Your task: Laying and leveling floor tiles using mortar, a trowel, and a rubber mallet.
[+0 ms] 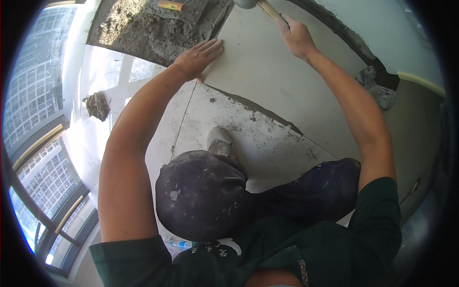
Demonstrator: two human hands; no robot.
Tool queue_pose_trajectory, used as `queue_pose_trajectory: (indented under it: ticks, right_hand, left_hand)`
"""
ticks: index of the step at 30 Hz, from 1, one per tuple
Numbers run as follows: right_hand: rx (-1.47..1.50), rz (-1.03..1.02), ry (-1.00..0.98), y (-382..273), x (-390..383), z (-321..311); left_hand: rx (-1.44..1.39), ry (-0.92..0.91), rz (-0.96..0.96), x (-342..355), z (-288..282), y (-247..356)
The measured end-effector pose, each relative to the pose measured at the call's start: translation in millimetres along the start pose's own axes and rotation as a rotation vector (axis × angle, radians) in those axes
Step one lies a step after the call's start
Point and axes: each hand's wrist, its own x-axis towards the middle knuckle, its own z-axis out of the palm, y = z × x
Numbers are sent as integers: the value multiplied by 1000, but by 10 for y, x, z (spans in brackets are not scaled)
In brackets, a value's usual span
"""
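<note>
1. Right hand [297, 39], 1 o'clock: grip clamped around the light handle of a mallet [268, 9]. The mallet's up at 12, its grey head partly cut off by the top edge.
2. Left hand [200, 58], between 11 and 12: palm down on the left edge of the big pale tile [287, 81], grip not closed on anything, fingertips pointing toward 1.
3. That tile fills most of 12 to 2, with rough grey mortar [143, 36] beside it at 11. There's a small orange-yellow block [170, 5] on the mortar.
4. Only container I can spot: a clear bottle [179, 244] with a blue label, 7 o'clock, half tucked behind the person's shirt [287, 244]. Can't tell what's in it.
5. Crumpled grey rag [97, 106] on the floor [124, 95], between 9 and 10.
</note>
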Motion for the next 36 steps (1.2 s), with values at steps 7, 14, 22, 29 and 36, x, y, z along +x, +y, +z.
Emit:
queue_pose_trajectory:
  ticks: [7, 14, 22, 29, 36]
  right_hand:
    - [-37, -2, -25, 68, 6, -33]
    - [-67, -8, -96, 172, -140, 28]
    - [-35, -3, -75, 61, -233, 40]
    - [-23, 57, -85, 99, -157, 22]
    - [-42, -32, 78, 159, -311, 74]
  left_hand:
    - [1, 76, 31, 31, 34, -17]
    - [29, 105, 44, 126, -28, -41]
    - [-60, 67, 41, -9, -23, 4]
    - [-19, 96, 61, 54, -35, -38]
    - [-23, 109, 62, 32, -38, -6]
